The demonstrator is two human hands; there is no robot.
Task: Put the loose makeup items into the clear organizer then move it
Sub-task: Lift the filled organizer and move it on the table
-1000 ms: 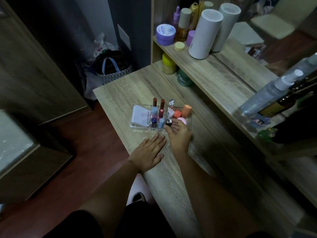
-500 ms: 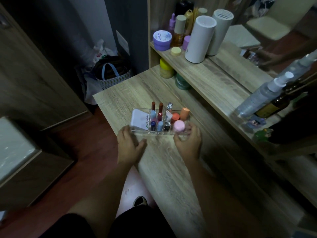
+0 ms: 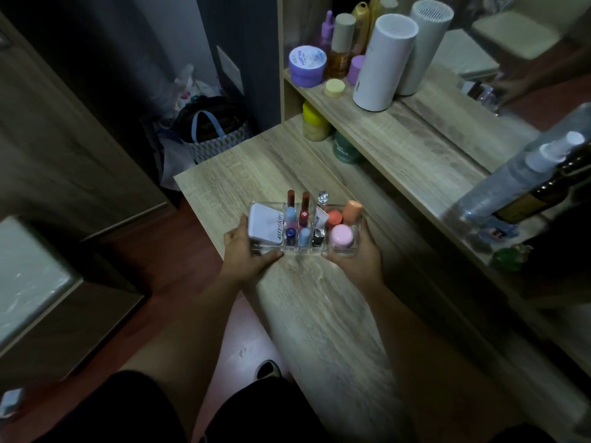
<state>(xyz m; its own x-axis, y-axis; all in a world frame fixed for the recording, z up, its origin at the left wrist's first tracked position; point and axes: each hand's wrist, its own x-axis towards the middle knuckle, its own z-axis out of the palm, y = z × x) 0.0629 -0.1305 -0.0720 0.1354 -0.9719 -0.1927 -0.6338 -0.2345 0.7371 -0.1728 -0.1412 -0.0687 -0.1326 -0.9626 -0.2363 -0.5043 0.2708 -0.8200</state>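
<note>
**Organizer gripped at both ends, tip and spill risk**

Organizer (image 3: 303,230), clear plastic, full, sits near the table's (image 3: 319,314) left edge, toward its far-left corner; can't tell if it is lifted or touching the wood. Left hand (image 3: 246,251) fingers wrapped on its left end, thumb along the front wall. Right hand (image 3: 358,255) fingers closed on its right end.

Risks, as judgement:
- Tall lipsticks (image 3: 297,203) stand upright in the middle slots, top-heavy. A tilt could topple them out.
- White compact (image 3: 265,227) leans in the left compartment and sticks above the rim, so it could slide off.
- Pink jar (image 3: 341,235) looks loose in its slot and may roll.
- Slick walls, grip could slip.
- Left edge is close; a drop lands on the floor (image 3: 179,282).
- Shelf (image 3: 399,129) to the right is crowded with bottles, easy to knock.
</note>
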